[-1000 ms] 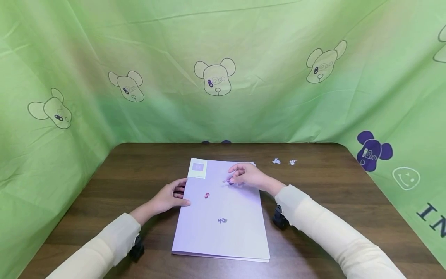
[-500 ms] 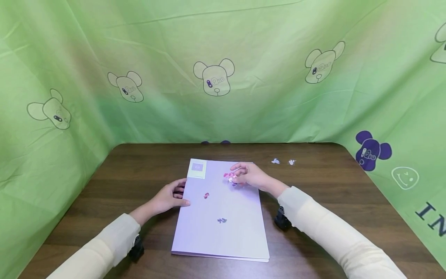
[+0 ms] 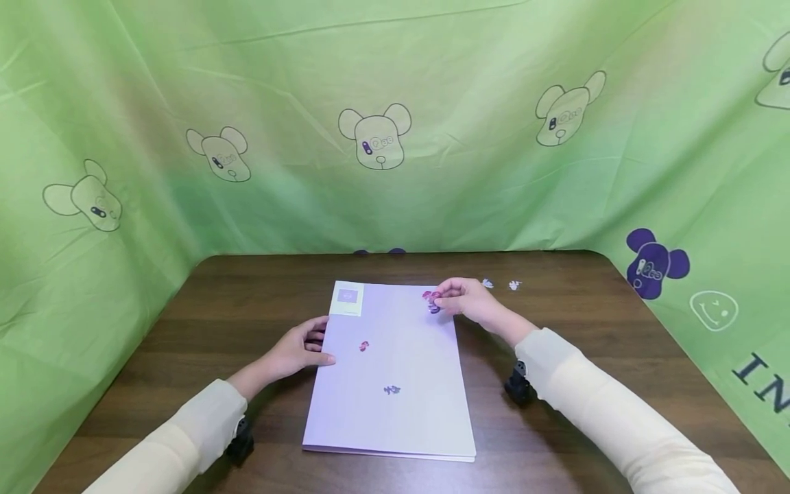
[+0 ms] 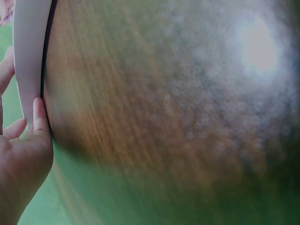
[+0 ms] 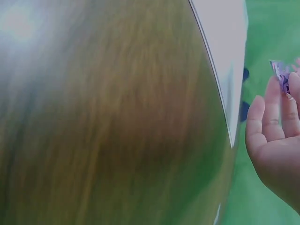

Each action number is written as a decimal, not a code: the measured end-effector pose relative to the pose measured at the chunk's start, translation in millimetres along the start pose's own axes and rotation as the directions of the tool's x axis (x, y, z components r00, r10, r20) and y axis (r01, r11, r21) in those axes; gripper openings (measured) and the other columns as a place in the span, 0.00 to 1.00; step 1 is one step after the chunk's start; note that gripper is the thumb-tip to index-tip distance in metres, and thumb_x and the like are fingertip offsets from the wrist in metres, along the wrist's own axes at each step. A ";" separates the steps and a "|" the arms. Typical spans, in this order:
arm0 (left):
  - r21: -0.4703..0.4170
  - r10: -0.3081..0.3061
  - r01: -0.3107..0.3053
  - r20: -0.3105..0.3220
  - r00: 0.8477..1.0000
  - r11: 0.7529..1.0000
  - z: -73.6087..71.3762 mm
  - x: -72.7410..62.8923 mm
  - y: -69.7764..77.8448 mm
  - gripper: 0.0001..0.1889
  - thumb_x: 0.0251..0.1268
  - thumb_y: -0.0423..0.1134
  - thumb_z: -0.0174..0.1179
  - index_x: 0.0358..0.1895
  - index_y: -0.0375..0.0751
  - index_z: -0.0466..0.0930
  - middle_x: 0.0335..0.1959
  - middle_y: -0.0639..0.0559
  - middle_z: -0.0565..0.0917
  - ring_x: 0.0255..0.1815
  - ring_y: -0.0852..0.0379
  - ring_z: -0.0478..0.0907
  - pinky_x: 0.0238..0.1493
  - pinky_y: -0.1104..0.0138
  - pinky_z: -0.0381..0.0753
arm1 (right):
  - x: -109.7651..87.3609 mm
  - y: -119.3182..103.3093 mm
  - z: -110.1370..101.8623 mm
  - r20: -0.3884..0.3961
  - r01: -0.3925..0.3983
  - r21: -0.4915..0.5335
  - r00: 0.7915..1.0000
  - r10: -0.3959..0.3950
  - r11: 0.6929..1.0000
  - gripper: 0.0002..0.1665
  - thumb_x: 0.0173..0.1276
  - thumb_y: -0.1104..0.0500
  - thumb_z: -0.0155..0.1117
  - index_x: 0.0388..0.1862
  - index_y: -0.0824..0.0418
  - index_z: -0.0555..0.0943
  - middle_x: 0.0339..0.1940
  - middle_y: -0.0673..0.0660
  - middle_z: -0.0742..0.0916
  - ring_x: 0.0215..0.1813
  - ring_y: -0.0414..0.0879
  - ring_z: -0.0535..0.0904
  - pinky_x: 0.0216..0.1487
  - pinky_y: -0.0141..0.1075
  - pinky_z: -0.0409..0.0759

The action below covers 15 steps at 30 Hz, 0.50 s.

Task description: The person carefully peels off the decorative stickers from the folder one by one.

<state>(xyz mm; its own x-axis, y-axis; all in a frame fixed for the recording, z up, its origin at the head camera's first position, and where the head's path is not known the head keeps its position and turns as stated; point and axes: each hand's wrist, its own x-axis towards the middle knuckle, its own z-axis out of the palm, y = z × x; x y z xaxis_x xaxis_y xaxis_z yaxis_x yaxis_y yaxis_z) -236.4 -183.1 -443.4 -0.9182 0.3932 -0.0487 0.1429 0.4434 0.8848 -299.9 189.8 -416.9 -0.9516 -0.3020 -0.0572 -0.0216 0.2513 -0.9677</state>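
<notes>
A large white pad (image 3: 395,418) with a label (image 3: 348,298) in its far left corner lies on the table. My left hand (image 3: 302,348) grips its left edge, thumb on top and the fingers against the side, as the left wrist view confirms. Over the far right part of the pad, my right hand (image 3: 472,302) pinches a small pink-and-purple cutout (image 3: 430,300), maybe a sticker; the fingers partly hide it. In the right wrist view only its purple end (image 5: 282,75) shows clearly. A small red cutout (image 3: 364,346) and a grey-purple one (image 3: 391,390) lie on the pad.
Two small white scraps (image 3: 515,285) lie beyond the right hand, near the back of the brown wooden table (image 3: 247,295). A green curtain (image 3: 296,206) printed with mouse-like heads hangs behind and along both sides.
My right hand has moved right and slightly away across the pad with the cutout, which turned its pink face into view. The left hand has stayed on the pad's edge.
</notes>
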 end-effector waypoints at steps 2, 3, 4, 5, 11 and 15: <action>0.004 0.003 -0.003 0.001 1.000 1.000 -0.2 -0.6 0.3 0.42 0.55 0.35 0.73 0.71 0.30 0.60 0.62 0.36 0.71 0.57 0.43 0.72 0.55 0.57 0.77 | -1.8 0.7 -7.7 -0.011 0.008 0.003 1.000 -0.008 1.000 0.10 0.64 0.70 0.65 0.44 0.71 0.79 0.37 0.57 0.87 0.39 0.45 0.83 0.48 0.46 0.82; 0.006 0.006 -0.006 0.004 1.000 1.000 -0.4 -0.7 0.0 0.42 0.55 0.35 0.72 0.71 0.30 0.60 0.62 0.36 0.71 0.57 0.43 0.72 0.55 0.57 0.77 | -3.0 0.9 -11.7 -0.015 0.013 0.001 1.000 -0.013 1.000 0.10 0.64 0.70 0.65 0.43 0.71 0.79 0.38 0.57 0.87 0.40 0.46 0.84 0.49 0.46 0.81; 0.008 0.002 -0.002 0.000 1.000 1.000 -0.4 -0.9 0.1 0.42 0.54 0.35 0.73 0.71 0.30 0.60 0.62 0.36 0.71 0.57 0.43 0.72 0.55 0.57 0.77 | -4.0 1.2 -15.6 -0.019 0.016 0.003 1.000 -0.016 1.000 0.09 0.64 0.70 0.65 0.43 0.72 0.79 0.39 0.58 0.87 0.42 0.47 0.84 0.49 0.46 0.81; 0.009 0.001 -0.001 -0.002 1.000 1.000 -0.2 -1.0 0.2 0.42 0.54 0.35 0.73 0.71 0.31 0.60 0.61 0.37 0.72 0.56 0.43 0.72 0.55 0.57 0.77 | -5.1 1.5 -19.4 -0.021 0.024 0.004 0.999 -0.024 1.000 0.10 0.64 0.70 0.65 0.44 0.73 0.79 0.40 0.59 0.87 0.43 0.48 0.84 0.50 0.47 0.81; 0.018 -0.008 0.008 -0.006 1.000 1.000 0.0 -0.9 0.1 0.42 0.54 0.36 0.73 0.71 0.33 0.61 0.61 0.38 0.72 0.56 0.44 0.73 0.54 0.59 0.78 | -12.4 2.9 -39.8 -0.045 0.057 0.034 0.997 -0.056 0.998 0.14 0.65 0.70 0.65 0.47 0.78 0.77 0.42 0.58 0.87 0.47 0.51 0.83 0.51 0.44 0.81; 0.023 0.014 -0.015 0.006 1.000 1.000 -0.3 -1.3 0.1 0.42 0.55 0.36 0.72 0.71 0.30 0.60 0.62 0.36 0.71 0.57 0.43 0.72 0.54 0.58 0.78 | -17.1 4.9 -52.4 -0.085 0.065 0.040 0.994 -0.061 0.997 0.12 0.65 0.70 0.65 0.45 0.75 0.79 0.37 0.51 0.87 0.44 0.46 0.83 0.49 0.40 0.82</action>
<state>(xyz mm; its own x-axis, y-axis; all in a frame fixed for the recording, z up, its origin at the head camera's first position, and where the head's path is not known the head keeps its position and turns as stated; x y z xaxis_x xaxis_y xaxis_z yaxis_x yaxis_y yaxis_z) -235.3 -183.8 -443.1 -0.9136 0.4047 -0.0389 0.1648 0.4561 0.8745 -299.9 244.3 -407.8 -0.9712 -0.2372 0.0230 -0.0707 0.1944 -0.9784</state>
